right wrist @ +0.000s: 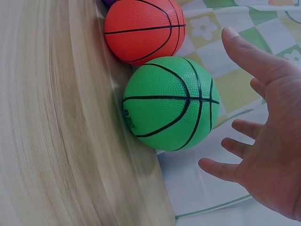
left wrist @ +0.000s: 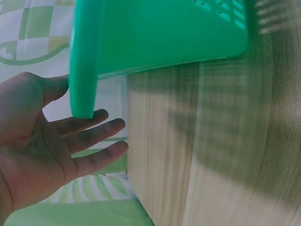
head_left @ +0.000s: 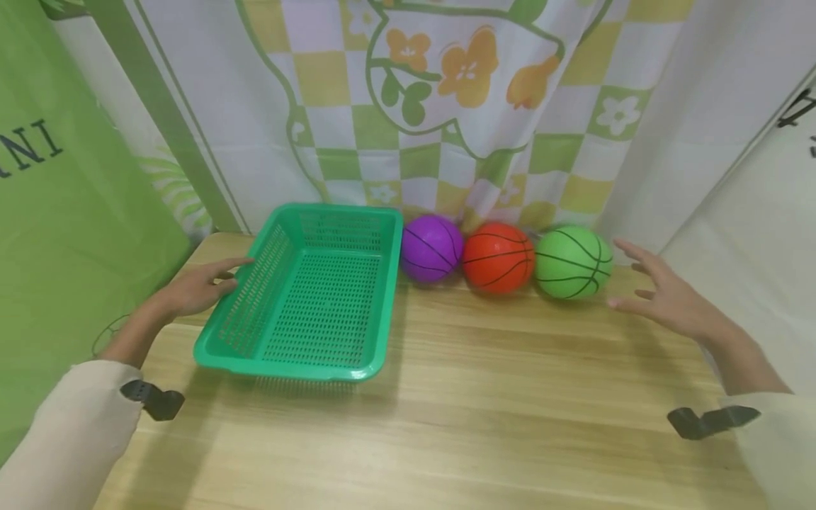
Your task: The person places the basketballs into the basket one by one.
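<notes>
A green plastic basket with slotted walls stands on the left of the wooden table, nothing inside it. My left hand is at its left rim, fingers spread; in the left wrist view the hand has its thumb and fingers about the basket's rim without curling round it. Right of the basket a purple ball, a red ball and a light green ball sit in a row. My right hand hovers beside the green ball, fingers apart and holding nothing.
The wooden table extends toward me. Behind the balls hangs a checked curtain with flowers, close to the table's back edge. Green cloth hangs on the left, and white cloth on the right.
</notes>
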Tool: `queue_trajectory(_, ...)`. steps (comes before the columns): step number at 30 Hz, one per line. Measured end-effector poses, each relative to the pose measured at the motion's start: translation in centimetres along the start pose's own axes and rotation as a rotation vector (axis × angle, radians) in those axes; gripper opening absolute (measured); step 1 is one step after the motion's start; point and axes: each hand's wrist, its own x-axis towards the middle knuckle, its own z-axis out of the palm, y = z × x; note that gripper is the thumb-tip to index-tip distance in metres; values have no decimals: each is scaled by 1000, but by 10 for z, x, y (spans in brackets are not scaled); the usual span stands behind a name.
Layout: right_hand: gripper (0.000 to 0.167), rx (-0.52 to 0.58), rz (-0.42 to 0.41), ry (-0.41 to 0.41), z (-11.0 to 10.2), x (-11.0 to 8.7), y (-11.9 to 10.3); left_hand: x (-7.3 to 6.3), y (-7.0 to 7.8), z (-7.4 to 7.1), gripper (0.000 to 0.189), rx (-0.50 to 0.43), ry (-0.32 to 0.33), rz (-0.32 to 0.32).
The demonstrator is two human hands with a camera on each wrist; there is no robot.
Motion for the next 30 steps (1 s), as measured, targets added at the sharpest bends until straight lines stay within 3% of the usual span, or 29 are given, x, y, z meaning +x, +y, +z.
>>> queue_trajectory(11, 100, 1, -2, 22, 2, 6, 7, 3, -9, 1, 55, -4, 3, 6)
queue_trajectory(22, 102, -1, 102, 23, -6, 10, 25, 1, -9, 5, 56, -154, -12, -28)
queue_trajectory(30, 101, 34, 117, -1, -4, 8, 39, 2, -15, 5, 58, -216, -28, -49)
